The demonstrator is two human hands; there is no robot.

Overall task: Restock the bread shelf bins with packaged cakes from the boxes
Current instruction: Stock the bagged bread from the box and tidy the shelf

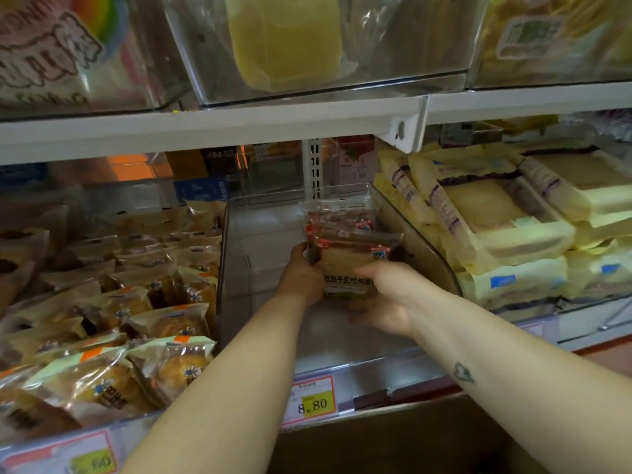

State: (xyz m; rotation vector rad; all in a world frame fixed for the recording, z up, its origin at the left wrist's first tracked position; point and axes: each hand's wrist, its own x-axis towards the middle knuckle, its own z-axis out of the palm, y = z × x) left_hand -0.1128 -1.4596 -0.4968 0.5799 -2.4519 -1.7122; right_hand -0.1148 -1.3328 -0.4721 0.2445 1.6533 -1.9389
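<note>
Shop shelving fills the view, with a white shelf edge [205,126] across the top and clear plastic bins in a row below it. Inside the middle clear bin [260,234], toward its right wall, a packaged cake [349,265] stands nearly upright, its printed label facing the camera. The left hand [302,271] grips the pack's left edge, its fingers [298,250] curled round that side. The right hand [383,295] holds the lower right of the pack, back of the hand to the camera, the thumb lying across the front of the label and the other fingers tucked under and hidden. Just behind the held pack, beyond the fingertips, more packs of the same kind [337,218] stand against the bin's back wall. Left of the left hand, past the bin wall, a neighbouring bin is heaped with brown pastry packs [136,319]. Right of the right hand lie stacks of pale yellow packs [496,227]. Below the wrists, a price tag [313,400] reading 8.80 sits on the shelf front. Above, the upper bins [307,46] hold yellow cakes.
</note>
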